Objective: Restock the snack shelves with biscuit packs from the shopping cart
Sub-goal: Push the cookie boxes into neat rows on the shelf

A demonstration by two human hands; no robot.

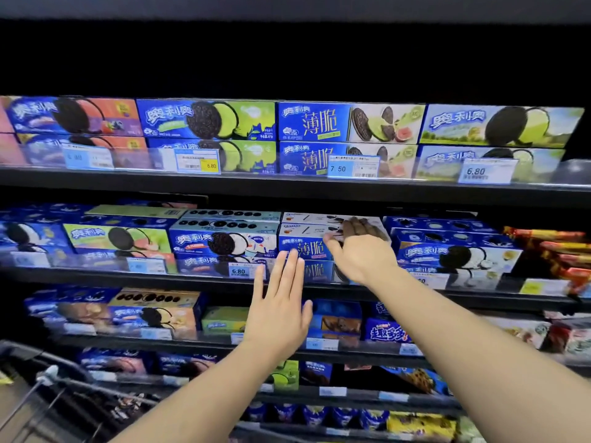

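Note:
A blue and white thin-biscuit pack (pixel 303 243) lies on top of a like stack on the middle shelf (pixel 160 273). My right hand (pixel 358 251) reaches over its right half, fingers stretched flat on the pack's top, thumb against its front face. My left hand (pixel 281 302) hovers in front of the shelf edge below and left of it, fingers straight and together, holding nothing. The shopping cart (pixel 48 388) shows at the lower left, its contents blurred.
Rows of blue sandwich-biscuit boxes fill the top shelf (pixel 287 183) and the shelves below. Price tags (pixel 238 270) hang on the clear shelf rails. Red and orange packs (pixel 553 251) lie at the middle shelf's right end.

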